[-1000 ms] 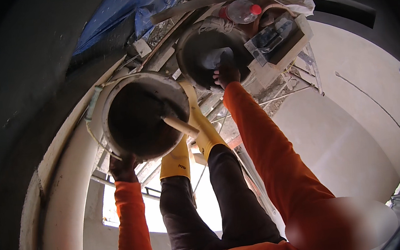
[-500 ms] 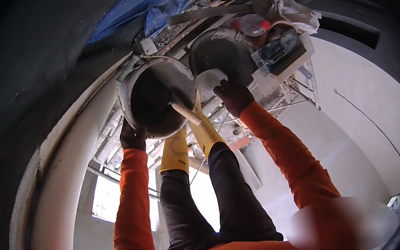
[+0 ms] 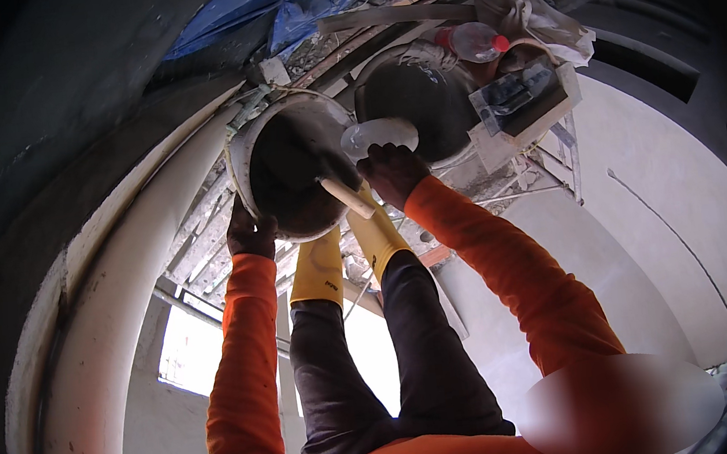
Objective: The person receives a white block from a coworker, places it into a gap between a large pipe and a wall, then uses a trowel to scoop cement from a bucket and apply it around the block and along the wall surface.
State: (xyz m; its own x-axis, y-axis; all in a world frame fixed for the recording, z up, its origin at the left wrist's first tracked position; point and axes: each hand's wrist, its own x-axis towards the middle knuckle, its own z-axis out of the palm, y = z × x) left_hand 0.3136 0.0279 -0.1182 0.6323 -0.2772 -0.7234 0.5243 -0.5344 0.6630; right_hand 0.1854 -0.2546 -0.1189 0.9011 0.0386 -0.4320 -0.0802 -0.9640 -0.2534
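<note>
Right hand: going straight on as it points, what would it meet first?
The pale container in the right hand would likely meet the bucket with the wooden stick; depth is unclear.

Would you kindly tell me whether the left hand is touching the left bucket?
Touching: the head view shows the left hand against the left bucket at its lower-left edge, with no gap between them.

Pale wall (image 3: pixel 602 264) at right; a thin dark line (image 3: pixel 669 226) runs down it. Upper left: grey wall (image 3: pixel 74 89) stands in shade. Lower left: bright opening (image 3: pixel 189 352) glares white. Blue sheeting (image 3: pixel 244 13) at top.
</note>
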